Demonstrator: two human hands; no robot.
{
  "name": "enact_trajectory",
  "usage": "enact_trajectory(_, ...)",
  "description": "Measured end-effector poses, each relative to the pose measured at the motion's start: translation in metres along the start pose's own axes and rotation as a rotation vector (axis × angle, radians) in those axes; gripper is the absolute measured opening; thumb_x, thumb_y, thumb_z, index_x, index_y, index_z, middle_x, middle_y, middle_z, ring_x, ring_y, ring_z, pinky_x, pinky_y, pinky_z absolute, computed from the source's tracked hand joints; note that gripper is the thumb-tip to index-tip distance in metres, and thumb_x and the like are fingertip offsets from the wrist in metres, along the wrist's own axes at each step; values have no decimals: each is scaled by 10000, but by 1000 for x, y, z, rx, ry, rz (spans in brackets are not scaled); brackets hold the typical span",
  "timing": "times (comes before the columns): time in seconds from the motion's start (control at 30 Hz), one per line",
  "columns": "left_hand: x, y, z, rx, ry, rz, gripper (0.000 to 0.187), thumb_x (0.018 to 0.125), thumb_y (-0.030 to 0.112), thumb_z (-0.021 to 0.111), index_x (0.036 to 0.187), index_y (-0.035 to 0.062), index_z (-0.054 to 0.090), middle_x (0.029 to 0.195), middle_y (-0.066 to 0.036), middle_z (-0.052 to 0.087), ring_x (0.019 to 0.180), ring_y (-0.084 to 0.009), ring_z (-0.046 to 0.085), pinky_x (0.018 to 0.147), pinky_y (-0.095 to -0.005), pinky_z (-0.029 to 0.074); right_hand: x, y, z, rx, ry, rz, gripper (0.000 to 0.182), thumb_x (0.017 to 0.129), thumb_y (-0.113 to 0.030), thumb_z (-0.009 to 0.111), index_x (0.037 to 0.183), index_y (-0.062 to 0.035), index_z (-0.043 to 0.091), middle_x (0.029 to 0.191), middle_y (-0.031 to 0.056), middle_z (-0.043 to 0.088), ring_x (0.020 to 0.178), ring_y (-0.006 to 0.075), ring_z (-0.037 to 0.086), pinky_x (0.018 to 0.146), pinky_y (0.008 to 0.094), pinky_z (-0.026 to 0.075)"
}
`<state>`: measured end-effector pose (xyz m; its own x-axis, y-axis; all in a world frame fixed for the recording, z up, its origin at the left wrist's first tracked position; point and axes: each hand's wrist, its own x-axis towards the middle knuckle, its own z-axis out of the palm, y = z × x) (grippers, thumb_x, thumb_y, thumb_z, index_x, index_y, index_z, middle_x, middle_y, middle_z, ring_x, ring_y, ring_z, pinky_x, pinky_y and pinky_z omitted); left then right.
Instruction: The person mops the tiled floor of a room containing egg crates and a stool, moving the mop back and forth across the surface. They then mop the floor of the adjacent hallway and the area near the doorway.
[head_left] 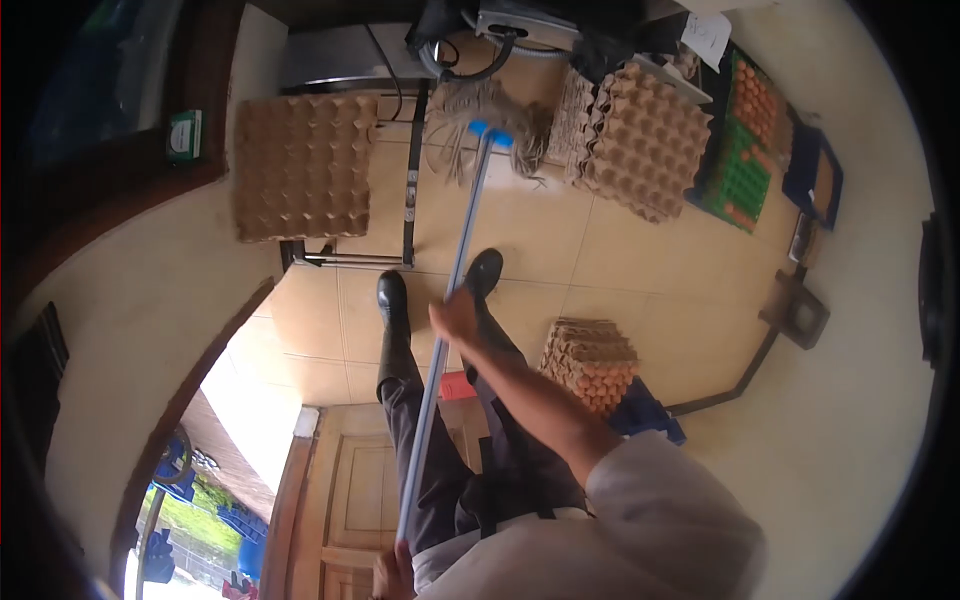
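Note:
A mop with a grey-blue pole (pixel 425 400) and a blue head joint (pixel 490 132) runs from my body toward the top of the view. Its grey string head (pixel 475 108) lies on the tiled floor between stacks of egg trays. My right hand (pixel 455 318) is wrapped round the middle of the pole, above my boots. Near the pole's lower end, my left hand (pixel 393 572) is closed round it, close to my waist and partly cut off by the frame's bottom edge.
Empty egg trays (pixel 305 168) rest on a metal frame (pixel 410 190) at left; more egg trays (pixel 645 140) stand at upper right. Crates of eggs (pixel 740 175) line the right wall. A stack of egg trays with eggs (pixel 590 365) sits right of my legs. A wooden door (pixel 358 485) is behind.

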<state>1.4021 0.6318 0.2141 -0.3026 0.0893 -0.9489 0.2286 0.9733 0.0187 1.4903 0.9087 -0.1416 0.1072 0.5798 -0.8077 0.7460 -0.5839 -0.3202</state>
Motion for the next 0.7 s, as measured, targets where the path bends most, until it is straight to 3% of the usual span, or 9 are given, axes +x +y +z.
enact_trajectory(0.03,26,16,0,-43,-2,39,514,940,385,390,603,14,503,497,-195,474,473,-335,532,414,-416,315,40,-6,-4,-38,-29,5,426,700,-233,600,987,61,488,938,269,591,920,407,586,809,457,469)
enact_trajectory(0.1,90,56,-8,29,-154,121,245,956,246,411,951,28,524,632,-130,496,528,-294,508,442,-396,361,104,-49,-41,11,-3,-40,366,722,-280,583,889,44,555,853,232,630,851,377,624,750,443,500)
enact_trajectory(0.2,102,89,18,-79,113,417,510,942,398,376,643,0,492,512,-197,466,455,-351,457,421,-423,307,121,-74,-66,-26,61,53,351,736,-238,555,929,54,544,875,243,628,864,386,618,748,445,498)
enact_trajectory(0.33,10,-5,3,46,-98,102,484,927,411,391,702,5,529,566,-232,501,547,-444,518,444,-469,331,13,16,-5,-45,41,49,410,727,-214,551,997,88,492,957,316,579,937,424,582,824,462,458)
enact_trajectory(0.43,-35,-37,-21,589,-2,315,328,931,346,425,1063,48,462,911,-189,506,807,-325,530,631,-423,429,-33,38,21,15,-61,35,381,706,-189,559,937,108,500,920,331,577,908,436,583,787,465,467)
enact_trajectory(0.5,-38,-47,-28,949,48,460,434,934,303,447,1303,76,417,1141,-161,510,980,-245,537,756,-393,495,-24,19,6,32,-90,62,344,690,-158,550,897,113,507,877,344,577,891,457,578,791,473,461)
enact_trajectory(0.53,-2,-33,-28,596,32,305,309,935,341,416,1001,45,473,859,-200,508,784,-349,536,603,-440,418,-6,12,1,53,4,54,335,692,-166,554,877,110,512,875,343,579,884,453,582,778,469,465)
enact_trajectory(0.57,49,-9,-26,244,15,144,460,936,380,384,699,14,529,576,-239,507,588,-453,534,451,-487,341,22,3,-4,73,95,45,327,695,-175,558,857,107,517,873,343,581,877,449,587,764,466,470)
enact_trajectory(0.7,142,38,-49,292,31,224,420,947,323,379,692,14,502,571,-231,509,576,-451,528,451,-492,357,102,-34,6,148,277,84,311,699,-201,557,833,76,515,863,310,595,853,439,596,739,477,471)
